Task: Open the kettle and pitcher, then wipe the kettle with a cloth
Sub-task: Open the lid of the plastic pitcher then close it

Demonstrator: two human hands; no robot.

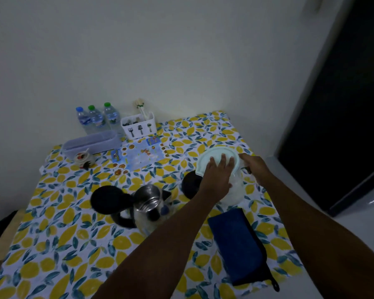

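Kettle (148,203) stands open, glass-bodied, black lid (108,199) hinged back.

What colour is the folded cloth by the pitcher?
Dark blue cloth, clearest in the head view.

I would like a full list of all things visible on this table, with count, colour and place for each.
kettle: one, steel and glass, black lid open, table centre
pitcher: one, clear, right of kettle
pitcher lid: one, pale green, on pitcher
cloth: one, dark blue, folded, near right
water bottles: three, clear, one blue cap, two green, far left
cutlery holder: one, white, beside bottles
plastic box: one, translucent, far left
tablecloth: one, lemon print
left hand: on pitcher lid
right hand: at pitcher's right side
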